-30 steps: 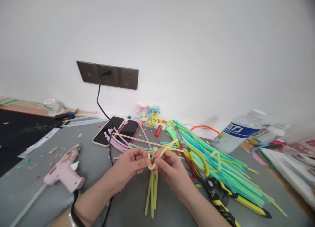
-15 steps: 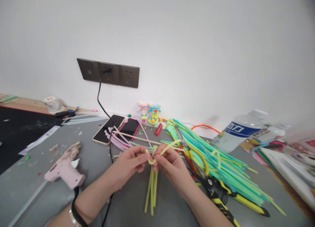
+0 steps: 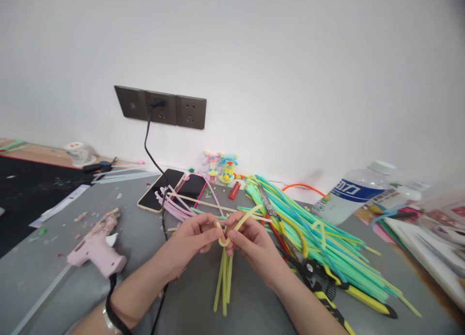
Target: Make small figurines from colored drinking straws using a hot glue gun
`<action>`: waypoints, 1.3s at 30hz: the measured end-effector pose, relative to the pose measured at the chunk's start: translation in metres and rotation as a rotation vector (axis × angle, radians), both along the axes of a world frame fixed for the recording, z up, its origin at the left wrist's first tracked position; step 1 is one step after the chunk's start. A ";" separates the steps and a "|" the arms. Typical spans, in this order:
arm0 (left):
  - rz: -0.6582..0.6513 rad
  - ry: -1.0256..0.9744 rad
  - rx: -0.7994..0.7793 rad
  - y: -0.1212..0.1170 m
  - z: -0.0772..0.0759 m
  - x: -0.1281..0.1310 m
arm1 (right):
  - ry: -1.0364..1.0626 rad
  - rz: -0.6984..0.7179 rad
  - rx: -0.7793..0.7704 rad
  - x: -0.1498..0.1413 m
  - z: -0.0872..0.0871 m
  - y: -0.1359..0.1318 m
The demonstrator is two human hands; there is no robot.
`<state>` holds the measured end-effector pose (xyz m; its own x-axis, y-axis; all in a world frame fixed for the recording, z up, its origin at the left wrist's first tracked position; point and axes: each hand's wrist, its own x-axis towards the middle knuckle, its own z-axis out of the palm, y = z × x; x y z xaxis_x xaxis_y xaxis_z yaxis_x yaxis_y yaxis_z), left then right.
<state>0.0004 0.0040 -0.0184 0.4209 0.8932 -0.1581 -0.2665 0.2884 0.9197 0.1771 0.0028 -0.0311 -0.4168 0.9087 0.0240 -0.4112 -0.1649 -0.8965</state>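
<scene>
My left hand and my right hand meet over the grey table. Both pinch a small bundle of yellow-green pipe cleaners at a loop near its top. The stems hang down toward me onto the table, and one end sticks up to the right above my right hand. A big pile of green and yellow pipe cleaners lies just right of my right hand. Black-and-yellow pliers rest on its near edge.
A pink glue gun lies at the left, its black cord running from the wall socket. Two phones, pink pipe cleaners, small figures, a red lighter and a lying water bottle sit further back. Papers are at the right edge.
The hands have shifted slightly and tightened the loop in the yellow-green bundle between the fingertips; the view has drifted a little. Nothing else moved.
</scene>
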 end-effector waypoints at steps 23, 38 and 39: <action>0.013 0.028 -0.115 0.000 -0.003 0.002 | -0.055 0.028 -0.022 -0.003 -0.005 0.001; 0.179 0.406 0.358 -0.002 0.000 0.002 | -0.121 -0.121 0.020 -0.003 -0.003 0.003; 0.194 0.435 0.391 -0.002 0.000 0.001 | -0.109 -0.113 0.011 -0.004 -0.003 0.002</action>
